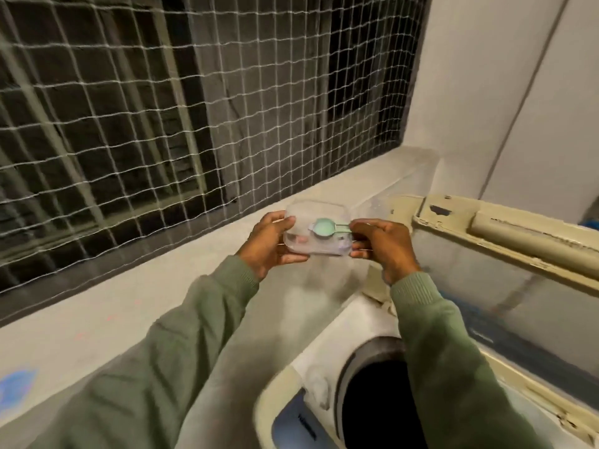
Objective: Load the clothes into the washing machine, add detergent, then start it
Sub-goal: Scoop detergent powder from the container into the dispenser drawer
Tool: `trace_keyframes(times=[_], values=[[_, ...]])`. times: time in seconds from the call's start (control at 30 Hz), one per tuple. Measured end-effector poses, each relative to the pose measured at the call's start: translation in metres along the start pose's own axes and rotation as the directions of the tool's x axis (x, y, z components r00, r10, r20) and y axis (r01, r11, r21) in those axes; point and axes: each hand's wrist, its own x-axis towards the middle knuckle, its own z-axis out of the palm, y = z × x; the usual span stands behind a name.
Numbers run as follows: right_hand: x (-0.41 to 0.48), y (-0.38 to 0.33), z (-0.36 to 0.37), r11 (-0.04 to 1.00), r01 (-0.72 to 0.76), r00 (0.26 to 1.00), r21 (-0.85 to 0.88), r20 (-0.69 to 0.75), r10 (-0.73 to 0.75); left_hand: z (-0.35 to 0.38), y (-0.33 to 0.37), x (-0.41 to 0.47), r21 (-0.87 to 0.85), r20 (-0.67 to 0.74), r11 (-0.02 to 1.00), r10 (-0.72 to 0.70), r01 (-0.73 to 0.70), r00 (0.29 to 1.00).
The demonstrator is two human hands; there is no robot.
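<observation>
A clear plastic detergent container is held over the window ledge, above and behind the washing machine. My left hand grips its left side. My right hand pinches the handle of a pale green scoop that lies across the container's top, and its lower fingers touch the container's right edge. The top-loading washing machine sits at the bottom right with its lid raised. Its drum opening is dark, and I cannot make out clothes inside.
A grey concrete ledge runs along the left under a window covered with white netting. A white wall stands behind the machine's raised lid. A blue patch shows at the far left edge.
</observation>
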Motion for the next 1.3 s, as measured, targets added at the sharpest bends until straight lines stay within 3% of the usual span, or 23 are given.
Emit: trace_keyframes(times=[0.13, 0.37, 0.6, 0.77, 0.97, 1.2, 1.3], values=[[-0.014, 0.006, 0.06, 0.999, -0.036, 0.993, -0.01, 0.109, 0.036, -0.052, 0.014, -0.032, 0.028, -0.117, 1.0, 0.009, -0.006, 0.993], [-0.057, 0.015, 0.149, 0.995, -0.05, 0.966, -0.086, 0.25, 0.07, -0.145, 0.019, -0.089, 0.302, -0.369, 0.953, 0.13, -0.014, 0.92], [-0.101, 0.041, 0.206, 0.985, -0.024, 0.973, -0.168, 0.224, 0.062, -0.196, 0.015, -0.135, 0.178, -0.397, 0.982, 0.02, 0.055, 0.918], [-0.115, 0.054, 0.216, 0.977, 0.015, 0.985, -0.214, 0.169, 0.022, -0.212, 0.013, -0.15, 0.081, -0.396, 0.997, 0.028, 0.004, 0.918], [-0.127, 0.052, 0.217, 0.982, 0.009, 0.976, -0.187, 0.218, 0.032, -0.22, 0.008, -0.155, -0.03, -0.434, 0.999, 0.022, -0.039, 0.901], [-0.13, 0.042, 0.211, 0.978, 0.034, 0.959, -0.207, 0.282, 0.026, -0.218, 0.014, -0.157, 0.036, -0.51, 0.999, 0.016, 0.003, 0.86], [-0.131, 0.042, 0.204, 0.984, 0.044, 0.961, -0.175, 0.278, 0.007, -0.219, 0.016, -0.152, 0.247, -0.613, 0.967, 0.209, -0.066, 0.762]])
